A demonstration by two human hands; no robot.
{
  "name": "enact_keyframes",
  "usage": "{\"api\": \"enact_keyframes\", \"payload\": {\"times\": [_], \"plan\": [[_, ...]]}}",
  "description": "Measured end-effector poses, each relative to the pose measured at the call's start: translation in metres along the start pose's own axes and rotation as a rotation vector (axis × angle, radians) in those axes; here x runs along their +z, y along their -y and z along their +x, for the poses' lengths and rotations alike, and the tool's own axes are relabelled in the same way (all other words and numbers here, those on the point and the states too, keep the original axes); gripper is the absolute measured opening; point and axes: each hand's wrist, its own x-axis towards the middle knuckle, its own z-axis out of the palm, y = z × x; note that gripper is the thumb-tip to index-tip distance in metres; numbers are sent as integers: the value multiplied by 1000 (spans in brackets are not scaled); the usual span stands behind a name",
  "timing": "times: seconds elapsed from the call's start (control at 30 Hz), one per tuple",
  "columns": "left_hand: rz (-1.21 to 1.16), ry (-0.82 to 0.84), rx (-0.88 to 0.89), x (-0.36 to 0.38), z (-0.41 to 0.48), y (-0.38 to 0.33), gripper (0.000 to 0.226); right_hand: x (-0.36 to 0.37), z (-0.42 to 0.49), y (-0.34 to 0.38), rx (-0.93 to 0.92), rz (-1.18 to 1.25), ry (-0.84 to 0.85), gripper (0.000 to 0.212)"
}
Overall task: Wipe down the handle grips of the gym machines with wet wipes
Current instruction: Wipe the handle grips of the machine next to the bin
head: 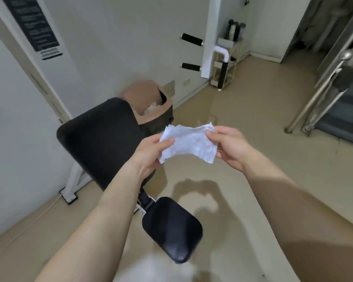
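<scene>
Two bare hands are holding up one crumpled white wipe (189, 142) in the air. The left hand (151, 153) is pinching the wipe's left edge, with its thumb (167, 142) lying on top of the paper and its other fingers hiding under it. The right hand (230, 146) is pinching the right edge, with its fingertips (209, 136) folded closed over the paper. The wipe is stretching between the two sets of fingers, and it is looking wrinkly and spread out.

Under the left hand's fingers a big black back pad (102, 139) is sitting. Below both hands, closer to the person, a smaller black seat pad (171, 226) is sitting. Just past the fingers, behind the wipe, a brown bin (151, 104) is standing on the tan floor (253, 119), with white scraps showing inside its opening.

Far beyond the fingers, two black grips (192, 39) are sticking out sideways from a white post (209, 37), one above the other. They are well apart from the wipe. Another black grip (222, 75) is hanging down from a white bent tube beside the post.
</scene>
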Motion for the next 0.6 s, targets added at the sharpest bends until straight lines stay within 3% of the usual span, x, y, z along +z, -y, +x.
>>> {"api": "enact_keyframes", "payload": {"times": [0.1,0.23,0.4,0.6], "plan": [[-34,-5,14,51,61,-22,34,-64,51,19,-3,32,-53,15],[-98,-94,31,113,154,-44,39,-145,128,32,-19,80,-52,35],[-133,-336,20,184,272,-64,38,-229,231,57,-2,168,17,35],[-28,-625,56,227,388,-81,42,-289,362,89,68,162,-21,31]]}}
